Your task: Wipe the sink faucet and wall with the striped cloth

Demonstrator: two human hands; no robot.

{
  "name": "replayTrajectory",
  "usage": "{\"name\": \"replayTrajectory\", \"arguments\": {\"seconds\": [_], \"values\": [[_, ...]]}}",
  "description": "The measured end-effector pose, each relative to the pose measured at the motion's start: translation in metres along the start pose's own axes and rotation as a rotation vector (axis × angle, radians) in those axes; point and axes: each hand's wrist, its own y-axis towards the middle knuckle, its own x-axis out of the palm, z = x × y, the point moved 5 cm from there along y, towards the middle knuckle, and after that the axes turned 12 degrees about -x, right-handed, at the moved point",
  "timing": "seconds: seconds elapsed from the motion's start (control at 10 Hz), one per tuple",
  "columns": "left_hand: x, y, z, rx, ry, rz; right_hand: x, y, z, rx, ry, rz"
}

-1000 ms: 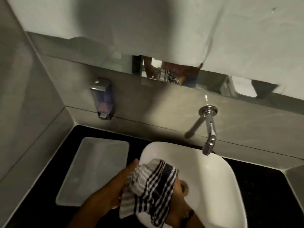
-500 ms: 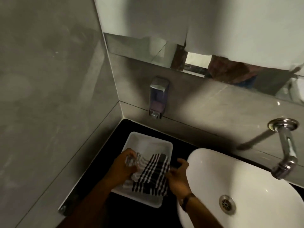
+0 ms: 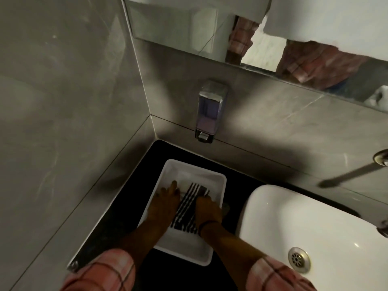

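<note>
Both hands (image 3: 165, 203) (image 3: 206, 210) press the striped cloth (image 3: 188, 208) inside the tray (image 3: 218, 181).

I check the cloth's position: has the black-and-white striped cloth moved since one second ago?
Yes. The black-and-white striped cloth went left, from above the white ceramic sink into the white rectangular plastic tray.

- The scene is dim overall, the grey wall tiles (image 3: 63, 101) murky and low in contrast.
- The white sink basin (image 3: 315, 227) is the brightest surface, with small glints near its drain (image 3: 298, 259).
- A long dark shadow (image 3: 346, 177) of the faucet lies across the back wall.
- The black countertop (image 3: 134, 198) swallows detail.
- Straight wall lines bow near the edges; the picture is soft, with the plaid sleeves (image 3: 100, 271) blurred.
</note>
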Motion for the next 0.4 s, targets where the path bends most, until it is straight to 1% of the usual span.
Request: {"name": "replayTrajectory", "arguments": {"seconds": [0.1,0.2,0.3,0.4], "values": [[0.007,0.002,0.000,-0.031,0.221,0.044,0.005,0.006,-0.009,-0.028,-0.064,-0.026],[0.014,-0.004,0.005,0.001,0.377,0.134,0.009,0.006,-0.007,-0.013,-0.028,-0.025],[0.003,-0.015,0.008,-0.037,0.409,0.126,-0.003,-0.011,-0.004,-0.073,-0.058,-0.042],[-0.014,-0.031,0.019,-0.021,0.327,0.128,-0.024,-0.037,0.004,-0.189,-0.088,0.084]]}}
